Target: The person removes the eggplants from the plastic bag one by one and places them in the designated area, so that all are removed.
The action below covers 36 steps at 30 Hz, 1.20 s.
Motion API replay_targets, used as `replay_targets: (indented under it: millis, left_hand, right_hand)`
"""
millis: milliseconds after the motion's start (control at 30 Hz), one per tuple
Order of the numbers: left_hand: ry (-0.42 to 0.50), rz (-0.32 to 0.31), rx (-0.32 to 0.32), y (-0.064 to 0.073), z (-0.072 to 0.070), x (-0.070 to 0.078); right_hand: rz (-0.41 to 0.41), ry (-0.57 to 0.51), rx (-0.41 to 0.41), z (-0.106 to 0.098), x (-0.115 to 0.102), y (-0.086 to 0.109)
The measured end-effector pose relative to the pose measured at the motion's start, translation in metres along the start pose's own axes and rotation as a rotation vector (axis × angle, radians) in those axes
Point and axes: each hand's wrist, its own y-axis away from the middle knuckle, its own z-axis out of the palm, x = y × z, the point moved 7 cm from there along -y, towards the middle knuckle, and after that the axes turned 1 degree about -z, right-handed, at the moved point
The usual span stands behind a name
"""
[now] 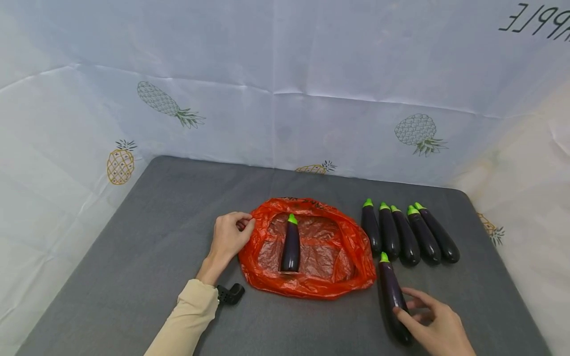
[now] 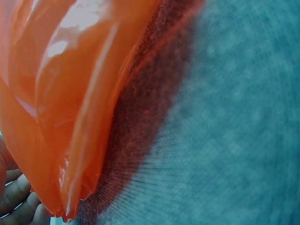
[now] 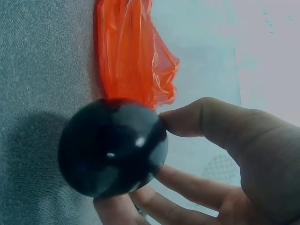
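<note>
A red plastic bag lies spread on the table with its mouth wide and its edge rolled outward. One eggplant with a bright green cap rests inside it. My left hand pinches the bag's left edge; in the left wrist view the orange-looking film hangs in folds beside the fingers. Just right of the bag, my right hand grips another eggplant near its thick end, thumb on one side and fingers on the other. The right wrist view shows this eggplant's round dark end close up.
Several eggplants lie side by side at the right, green caps toward the back, the leftmost close to the bag. The grey table ends at a white cloth printed with pineapples. A black band sits at the left wrist.
</note>
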Motion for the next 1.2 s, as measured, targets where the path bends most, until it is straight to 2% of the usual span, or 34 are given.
replay_targets:
  millis: [567,1200]
  left_hand:
    - [-0.006,-0.009,-0.002,0.001,-0.002,0.003]
    - [0.001,-0.008,0.004,0.002,-0.002,0.001]
  right_hand:
    - [-0.043,0.053,-0.024,0.006,0.002,-0.009]
    - [-0.101,0.105,0.013,0.002,-0.004,-0.010]
